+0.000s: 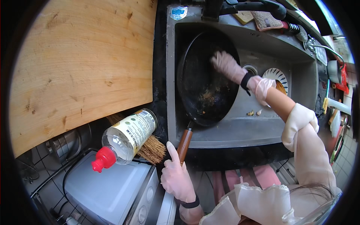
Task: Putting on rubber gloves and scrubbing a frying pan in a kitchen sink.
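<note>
A large dark frying pan point(205, 84) lies tilted in the left part of the grey sink point(253, 132), with brown food residue on its inner surface. My left hand point(177, 177), in a thin translucent glove, grips the pan's brown wooden handle point(184, 144) near its end, the index finger stretched along it. Inside the pan, my gloved right hand point(226, 63) is bent over the upper part of the surface. Its fingertips are blurred, and whether they hold anything cannot be told.
A wooden cutting board point(84, 64) fills the upper left. Below it, a red-capped clear bottle point(129, 136) lies by a straw brush point(153, 149). In the sink are a patterned plate point(274, 73) and food scraps point(250, 113). A black faucet point(250, 8) and sponge pad point(265, 21) are at the top.
</note>
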### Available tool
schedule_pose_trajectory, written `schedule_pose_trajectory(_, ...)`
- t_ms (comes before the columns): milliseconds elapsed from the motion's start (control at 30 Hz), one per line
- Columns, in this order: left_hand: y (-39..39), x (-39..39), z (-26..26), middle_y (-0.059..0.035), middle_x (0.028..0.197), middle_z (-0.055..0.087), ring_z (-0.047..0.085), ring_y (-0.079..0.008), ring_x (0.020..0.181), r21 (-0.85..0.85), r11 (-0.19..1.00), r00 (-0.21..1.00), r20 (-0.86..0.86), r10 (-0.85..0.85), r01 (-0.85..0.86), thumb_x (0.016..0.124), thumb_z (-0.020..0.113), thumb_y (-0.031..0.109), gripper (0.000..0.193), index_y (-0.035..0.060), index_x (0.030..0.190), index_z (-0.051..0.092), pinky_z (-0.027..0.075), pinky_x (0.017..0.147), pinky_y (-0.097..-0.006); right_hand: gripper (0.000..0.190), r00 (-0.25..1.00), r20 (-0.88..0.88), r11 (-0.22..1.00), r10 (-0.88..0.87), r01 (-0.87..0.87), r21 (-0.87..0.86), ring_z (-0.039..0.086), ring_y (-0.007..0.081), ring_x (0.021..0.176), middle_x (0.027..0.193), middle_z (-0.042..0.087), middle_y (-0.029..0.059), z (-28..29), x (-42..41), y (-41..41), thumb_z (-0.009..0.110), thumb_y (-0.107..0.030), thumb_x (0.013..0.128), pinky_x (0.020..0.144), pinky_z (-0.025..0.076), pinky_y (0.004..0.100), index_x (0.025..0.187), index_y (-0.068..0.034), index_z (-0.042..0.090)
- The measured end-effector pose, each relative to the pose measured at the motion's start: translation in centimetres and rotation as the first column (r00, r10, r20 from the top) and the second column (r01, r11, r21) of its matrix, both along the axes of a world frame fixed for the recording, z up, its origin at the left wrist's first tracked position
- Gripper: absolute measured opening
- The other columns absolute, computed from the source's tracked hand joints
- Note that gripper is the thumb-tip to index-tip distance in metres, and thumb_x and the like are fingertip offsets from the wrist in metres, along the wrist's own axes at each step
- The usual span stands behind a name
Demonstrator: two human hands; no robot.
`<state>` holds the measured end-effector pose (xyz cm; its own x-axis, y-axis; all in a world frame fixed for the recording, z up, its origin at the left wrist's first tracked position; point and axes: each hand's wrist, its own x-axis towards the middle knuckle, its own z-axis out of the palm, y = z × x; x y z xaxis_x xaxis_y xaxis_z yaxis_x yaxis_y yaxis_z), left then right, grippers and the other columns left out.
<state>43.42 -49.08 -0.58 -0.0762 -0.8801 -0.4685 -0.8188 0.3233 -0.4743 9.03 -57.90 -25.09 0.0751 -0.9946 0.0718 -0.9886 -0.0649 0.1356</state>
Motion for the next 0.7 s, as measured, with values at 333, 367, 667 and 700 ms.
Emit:
schedule_pose_trajectory(333,0.5,0.9,-1.0,0.0021,0.077,0.046,0.055,-0.0119,0.063,-0.123,0.978,0.984,0.077,-0.16,0.169,0.072,0.084,0.041,0.102,0.0331,0.157,0.027,0.047,0.056,-0.0282,0.035,0.844,0.53,0.982,-0.085,-0.021,0.19,0.061,0.0314,0.085,0.093,0.055,0.0128,-0.6,2.4,6.8,0.081,-0.021,0.072,0.074,0.052,0.0435,0.093,-0.01,0.056)
schedule_pose_trajectory(367,0.5,1.0,-1.0,0.002,0.077,0.046,0.055,-0.0119,0.063,-0.128,0.977,0.985,0.066,-0.162,0.169,0.072,0.084,0.041,0.102,0.033,0.157,0.027,0.047,0.056,-0.0283,0.035,0.874,0.482,0.988,-0.064,-0.014,0.156,0.061,0.0311,0.084,0.093,0.055,0.0124,-0.5,1.8,5.9,0.081,-0.022,0.072,0.073,0.052,0.0435,0.093,-0.011,0.056)
schedule_pose_trajectory(667,0.0,0.2,-0.1,-0.005,0.083,0.058,0.066,-0.0211,0.074,-0.003,0.998,0.998,-0.029,0.06,-0.06,0.082,0.08,0.023,0.093,0.0333,0.156,0.025,0.054,0.064,-0.037,0.026,0.711,0.691,0.983,-0.132,0.007,0.181,0.061,0.0374,0.076,0.091,0.057,0.022,0.0,8.9,8.5,0.07,-0.02,0.078,0.069,0.053,0.0474,0.092,-0.004,0.056)
schedule_pose_trajectory(700,-0.1,-0.2,-0.1,-0.005,0.083,0.058,0.066,-0.0211,0.074,0.0,0.999,0.999,-0.038,0.039,-0.039,0.082,0.08,0.023,0.093,0.0333,0.156,0.025,0.054,0.064,-0.037,0.024,0.703,0.689,0.978,-0.177,0.046,0.205,0.061,0.0368,0.077,0.093,0.057,0.0211,-1.5,7.0,8.5,0.07,-0.02,0.079,0.07,0.053,0.045,0.093,-0.005,0.056)
